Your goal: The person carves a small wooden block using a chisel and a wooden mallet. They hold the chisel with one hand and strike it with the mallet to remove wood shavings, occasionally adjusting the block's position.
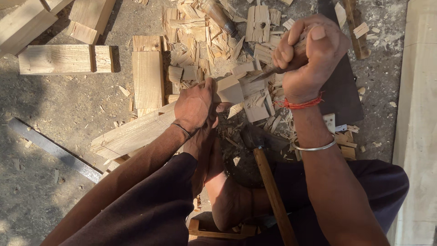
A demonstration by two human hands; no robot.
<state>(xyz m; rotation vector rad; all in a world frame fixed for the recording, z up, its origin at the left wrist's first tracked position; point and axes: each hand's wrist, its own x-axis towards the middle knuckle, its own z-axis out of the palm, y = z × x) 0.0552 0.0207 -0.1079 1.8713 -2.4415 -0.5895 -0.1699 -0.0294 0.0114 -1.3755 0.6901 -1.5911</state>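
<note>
Seated on the ground [68, 105] among offcuts, with a long plank [132, 134] running out from under the left hand [195, 105]. Left fingers wrapped down over the plank's near end, pinning it, with a foot [227, 200] braced just below. Right hand [309, 54] clenched in a tight fist around the handle of a chisel [266, 73], blade slanting down and left toward the notched end of the plank [236, 86], just right of the left fingers.

Best done, by the look of it, with small shaving cuts: blade kept low, edge pushed away from the holding fingers, never toward them. Left thumb better kept back from the cut line, since the blade tip sits near it. Firm downward weight on the plank to stop it skating over the chips [259, 109] heaped under the right fingers.

Hammer [266, 168] lying between the forearms, head near the left wrist, handle pointing back toward the lap. Red thread [302, 104] and metal bangle [314, 146] on the right wrist.
</note>
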